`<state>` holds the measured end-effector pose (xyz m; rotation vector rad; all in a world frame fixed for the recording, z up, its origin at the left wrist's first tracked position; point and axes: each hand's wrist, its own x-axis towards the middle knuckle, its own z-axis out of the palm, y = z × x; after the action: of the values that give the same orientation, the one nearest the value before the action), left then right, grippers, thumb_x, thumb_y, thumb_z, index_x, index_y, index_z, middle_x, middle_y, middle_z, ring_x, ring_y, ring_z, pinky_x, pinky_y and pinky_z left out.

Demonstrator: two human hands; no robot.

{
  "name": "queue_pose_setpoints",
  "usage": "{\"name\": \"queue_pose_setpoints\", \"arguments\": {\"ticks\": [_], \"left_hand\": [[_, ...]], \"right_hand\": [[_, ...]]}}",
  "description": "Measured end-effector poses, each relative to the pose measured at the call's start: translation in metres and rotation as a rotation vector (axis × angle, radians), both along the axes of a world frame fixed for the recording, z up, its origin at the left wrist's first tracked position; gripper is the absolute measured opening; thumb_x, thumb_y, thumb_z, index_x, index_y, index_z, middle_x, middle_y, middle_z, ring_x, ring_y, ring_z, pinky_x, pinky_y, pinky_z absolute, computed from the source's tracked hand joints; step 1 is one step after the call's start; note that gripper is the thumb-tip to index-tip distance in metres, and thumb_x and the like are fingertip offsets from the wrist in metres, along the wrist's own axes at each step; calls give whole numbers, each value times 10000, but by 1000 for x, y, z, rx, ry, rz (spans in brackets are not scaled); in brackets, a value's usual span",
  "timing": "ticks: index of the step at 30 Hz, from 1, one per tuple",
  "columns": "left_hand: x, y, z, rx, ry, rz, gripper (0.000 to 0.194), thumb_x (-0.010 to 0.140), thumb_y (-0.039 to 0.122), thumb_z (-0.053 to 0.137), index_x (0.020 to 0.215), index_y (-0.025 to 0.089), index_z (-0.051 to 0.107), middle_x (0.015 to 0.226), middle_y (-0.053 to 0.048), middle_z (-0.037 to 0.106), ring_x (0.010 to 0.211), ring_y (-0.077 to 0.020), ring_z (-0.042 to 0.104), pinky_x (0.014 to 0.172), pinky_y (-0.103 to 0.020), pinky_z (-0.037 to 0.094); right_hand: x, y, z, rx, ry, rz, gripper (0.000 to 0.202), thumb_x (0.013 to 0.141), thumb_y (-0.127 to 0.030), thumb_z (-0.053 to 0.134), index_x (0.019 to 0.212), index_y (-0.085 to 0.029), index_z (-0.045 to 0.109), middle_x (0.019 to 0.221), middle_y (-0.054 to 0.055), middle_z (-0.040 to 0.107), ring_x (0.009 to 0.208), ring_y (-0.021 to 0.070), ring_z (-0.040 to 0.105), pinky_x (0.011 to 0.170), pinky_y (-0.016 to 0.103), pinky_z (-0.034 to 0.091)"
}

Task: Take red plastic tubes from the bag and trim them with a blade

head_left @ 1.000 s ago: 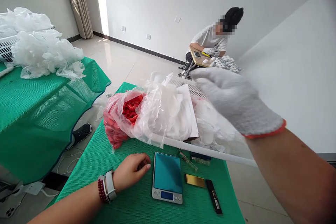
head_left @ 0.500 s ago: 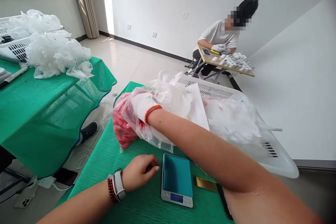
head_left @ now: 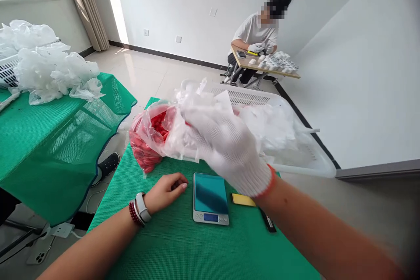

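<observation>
My right hand (head_left: pixel 226 144), in a white knit glove with an orange cuff, is raised over the far side of the digital scale (head_left: pixel 210 199). Its fingers are pinched together, and a bit of red shows at their tips; most of that small red piece is hidden by the glove. Just left of it lies a clear plastic bag (head_left: pixel 146 151) with its mouth open, full of red pieces (head_left: pixel 159 127). My bare left hand (head_left: pixel 167 192) rests on the green mesh cloth (head_left: pixel 157 245) beside the scale, fingers loosely curled, thumb apart, holding nothing.
Behind the bag stands a white basket (head_left: pixel 249 94) with clear plastic bags. Right of the scale lie a gold bar-shaped object (head_left: pixel 243 200) and a dark strip (head_left: pixel 268 221). A second green-covered table (head_left: pixel 65 140) carries more bags. A co-worker (head_left: pixel 254 30) sits at a small table.
My right hand has come out of the bag of red pieces, moving right and toward me. The bag's mouth now shows. My left hand keeps its place by the scale; the view has shifted.
</observation>
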<state>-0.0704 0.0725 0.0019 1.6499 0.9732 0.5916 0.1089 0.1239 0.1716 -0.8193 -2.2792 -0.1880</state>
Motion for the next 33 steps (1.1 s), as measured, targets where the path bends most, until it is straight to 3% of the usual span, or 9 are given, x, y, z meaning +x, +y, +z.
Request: {"name": "queue_pose_setpoints", "arguments": {"ticks": [2,3,8,11,14,19,27,30,33], "left_hand": [[1,1,-1,-6,-10,24,298,945,412,508,953,148,647,731,-27,657,636,-133,544,587,-243,418],[1,1,-1,-5,-10,39,302,939,420,514,940,149,648,728,-28,659,638,-136,555,589,-244,430],[6,-1,-4,-26,14,159,349,933,484,507,882,163,636,670,-8,623,596,-130,563,568,-237,469],[8,-2,-3,-33,25,219,362,925,505,516,863,168,631,653,-3,619,572,-127,563,543,-233,477],[8,-2,-2,-27,30,253,359,917,503,533,856,162,626,645,-7,616,567,-129,567,540,-235,482],[11,-1,0,-2,52,351,321,920,466,532,862,162,614,642,1,606,547,-118,560,537,-229,461],[30,19,9,-166,345,375,374,906,512,526,874,160,647,696,-40,696,542,-143,596,463,-224,431],[32,20,7,-54,406,422,341,919,472,520,865,161,650,633,-25,683,488,-133,583,478,-229,435],[31,17,6,60,345,350,250,906,393,547,827,174,639,623,-8,666,508,-125,596,505,-224,458]], "right_hand": [[26,-33,-21,90,-13,132,481,897,-90,577,1364,-198,533,1287,87,675,1237,229,622,1007,420,582],[37,-48,-37,51,-69,175,481,900,-104,574,1368,-208,537,1277,85,685,1246,223,620,1032,430,574],[67,-94,-129,-133,-50,-14,441,889,-41,506,1264,-222,651,1259,89,702,1160,210,671,985,426,601],[67,-97,-161,-187,-54,-121,380,907,-68,498,1198,-206,699,1266,88,700,1161,231,671,1003,445,590],[68,-98,-167,-195,-21,-151,325,900,-97,537,1144,-200,725,1234,80,717,1147,249,680,1060,493,544],[85,-97,-163,-208,195,-154,306,868,-153,616,1150,-218,715,1202,83,730,1177,270,666,1089,535,507],[119,-92,-172,-538,698,-537,269,936,-209,553,1140,-230,726,1131,61,748,1075,229,708,981,417,598],[121,-95,-173,-621,781,-606,262,940,-227,556,1129,-233,736,1091,45,761,1037,217,720,923,377,621],[122,-96,-171,-650,754,-555,268,933,-192,557,1124,-250,736,1104,22,757,1055,197,712,929,344,613]]}}
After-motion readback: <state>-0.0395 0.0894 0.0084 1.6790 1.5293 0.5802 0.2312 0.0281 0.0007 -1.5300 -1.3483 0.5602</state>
